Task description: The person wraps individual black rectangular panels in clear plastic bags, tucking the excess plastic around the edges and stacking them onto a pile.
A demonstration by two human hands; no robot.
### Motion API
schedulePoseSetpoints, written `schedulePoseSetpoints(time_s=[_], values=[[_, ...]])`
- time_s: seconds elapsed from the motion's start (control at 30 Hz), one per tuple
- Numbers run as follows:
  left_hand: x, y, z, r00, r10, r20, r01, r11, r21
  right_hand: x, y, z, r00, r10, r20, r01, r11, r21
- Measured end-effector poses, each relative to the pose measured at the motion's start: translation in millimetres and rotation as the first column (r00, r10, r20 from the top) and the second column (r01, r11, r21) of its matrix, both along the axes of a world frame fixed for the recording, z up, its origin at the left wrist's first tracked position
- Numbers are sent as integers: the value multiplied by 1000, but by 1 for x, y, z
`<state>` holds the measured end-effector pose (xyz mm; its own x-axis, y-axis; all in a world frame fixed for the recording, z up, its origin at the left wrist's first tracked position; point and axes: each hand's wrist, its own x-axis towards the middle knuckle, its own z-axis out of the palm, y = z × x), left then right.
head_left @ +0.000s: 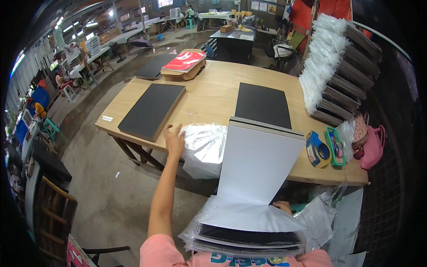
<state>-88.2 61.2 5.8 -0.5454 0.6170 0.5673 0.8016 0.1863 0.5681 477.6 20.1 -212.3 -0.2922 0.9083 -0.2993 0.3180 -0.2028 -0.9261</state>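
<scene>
- Head view: left hand (pixel 174 141) lies flat, fingers spread, on the near-left edge of a stack of clear plastic bags (pixel 203 149) at the front of the wooden table (pixel 213 91). It presses on them rather than closing on anything.
- Bags look thin, limp and slick; likely to slide off as a bunch. Best pinched at one open edge to peel a single one.
- Right hand (pixel 282 206) is mostly hidden behind a white sheet (pixel 258 171). It seems to touch the sheet's lower edge; I can't tell the grip.
- Sheet leans from a bagged stack of boards (pixel 249 238) near the chest up to the table edge. Looks stiff and light; take it by the edges.
- Tape dispenser (pixel 317 149) stands to the right.
</scene>
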Motion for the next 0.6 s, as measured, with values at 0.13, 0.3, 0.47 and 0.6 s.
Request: schedulePoseSetpoints(time_s=[0.13, 0.3, 0.47, 0.6], values=[[23, 14, 37, 989, -64, -133, 27, 964, -264, 1, 24, 131, 924, 193, 329, -245, 961, 125], [32, 17, 80, 950, -312, -10, 311, 944, 109, -94, 51, 335, 778, 424, 463, -618, 648, 445], [40, 33, 93, 774, -526, 352, 474, 851, 227, -242, 106, 415, 776, 394, 493, -609, 265, 748], [51, 28, 105, 757, -582, 298, 523, 813, 256, -345, 171, 398, 614, 298, 731, -789, 221, 573]])
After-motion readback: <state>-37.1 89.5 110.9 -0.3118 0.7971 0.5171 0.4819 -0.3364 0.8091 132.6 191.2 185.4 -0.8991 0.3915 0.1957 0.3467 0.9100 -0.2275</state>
